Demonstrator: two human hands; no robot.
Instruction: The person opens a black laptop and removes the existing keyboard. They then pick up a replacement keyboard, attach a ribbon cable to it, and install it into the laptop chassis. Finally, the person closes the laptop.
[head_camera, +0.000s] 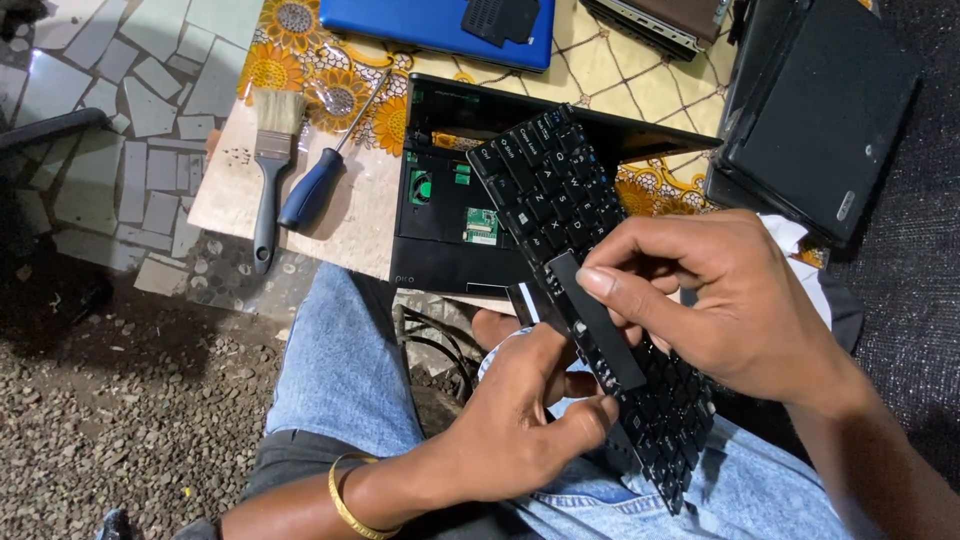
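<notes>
A black laptop keyboard (560, 190) lifted out of its case runs diagonally from the table down over my lap. My left hand (515, 415), with a gold bangle at the wrist, grips the keyboard's lower edge from underneath. My right hand (720, 295) rests on top of the keyboard, thumb and fingers pinching a long black key, the space bar (598, 322). Behind the keyboard lies the opened black laptop base (440, 215) with a green circuit board and a small fan showing.
A paintbrush (270, 165) and a blue-handled screwdriver (315, 185) lie at the table's left. A blue laptop (420, 25) sits at the back, a closed black laptop (820, 110) at the right. Black cables (440, 350) hang below the table edge. Gravel floor at left.
</notes>
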